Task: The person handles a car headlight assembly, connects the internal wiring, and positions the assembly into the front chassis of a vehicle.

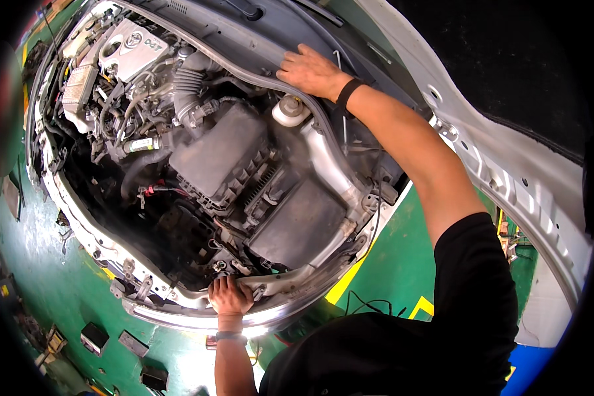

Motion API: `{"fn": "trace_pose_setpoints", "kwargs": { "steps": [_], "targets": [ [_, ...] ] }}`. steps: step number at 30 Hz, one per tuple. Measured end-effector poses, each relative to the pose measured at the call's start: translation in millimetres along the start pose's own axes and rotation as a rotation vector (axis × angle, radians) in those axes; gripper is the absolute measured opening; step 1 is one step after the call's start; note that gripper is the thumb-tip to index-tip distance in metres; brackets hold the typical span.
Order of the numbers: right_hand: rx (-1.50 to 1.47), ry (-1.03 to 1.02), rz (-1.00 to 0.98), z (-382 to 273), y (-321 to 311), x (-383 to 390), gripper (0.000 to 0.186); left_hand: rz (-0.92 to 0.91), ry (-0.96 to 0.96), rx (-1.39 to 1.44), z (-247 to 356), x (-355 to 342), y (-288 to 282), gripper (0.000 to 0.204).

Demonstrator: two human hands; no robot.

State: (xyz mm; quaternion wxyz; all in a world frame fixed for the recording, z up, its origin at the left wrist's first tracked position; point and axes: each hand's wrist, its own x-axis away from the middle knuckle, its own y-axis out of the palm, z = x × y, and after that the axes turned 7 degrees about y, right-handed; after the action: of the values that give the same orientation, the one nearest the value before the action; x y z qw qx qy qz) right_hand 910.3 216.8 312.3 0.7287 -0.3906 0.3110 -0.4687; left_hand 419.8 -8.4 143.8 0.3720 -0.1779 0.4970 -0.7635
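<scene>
At the near left, a dark, box-shaped block [94, 338] sits on the glossy green floor [46, 251]. Just beyond it begins the pale metal rim [89, 239] of a car's open engine bay, which fills the middle and far left. A silver-grey, flat-topped engine cover [131, 56] lies at the far left, with a ribbed, dark grey hose [187, 86] to its right. Next comes a dusty, black plastic box [221, 155]. Nearer, the left hand [231, 297] lies on the near rim, fingers together and bent over it; whether it grips cannot be told. Farther right stand a whitish, round-capped reservoir [290, 111] and, nearer, a broad, dark grey cover [300, 224]. The right hand [313, 71] reaches past the reservoir to the far edge, palm down, fingers slightly apart. At the far right rises a white metal panel [508, 191].
</scene>
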Motion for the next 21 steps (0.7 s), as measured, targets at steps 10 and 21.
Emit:
{"fn": "trace_pose_setpoints", "kwargs": {
  "steps": [10,21],
  "targets": [
    [-0.27,0.183,0.028,-0.8,-3.5,-9.4,0.014,-0.019,-0.016,-0.01,1.5,-1.1,-2.9,0.022],
    [-2.212,1.004,0.188,19.6,-22.9,-11.9,0.014,-0.012,-0.023,-0.017,1.6,0.2,-0.3,0.022]
  ]
}}
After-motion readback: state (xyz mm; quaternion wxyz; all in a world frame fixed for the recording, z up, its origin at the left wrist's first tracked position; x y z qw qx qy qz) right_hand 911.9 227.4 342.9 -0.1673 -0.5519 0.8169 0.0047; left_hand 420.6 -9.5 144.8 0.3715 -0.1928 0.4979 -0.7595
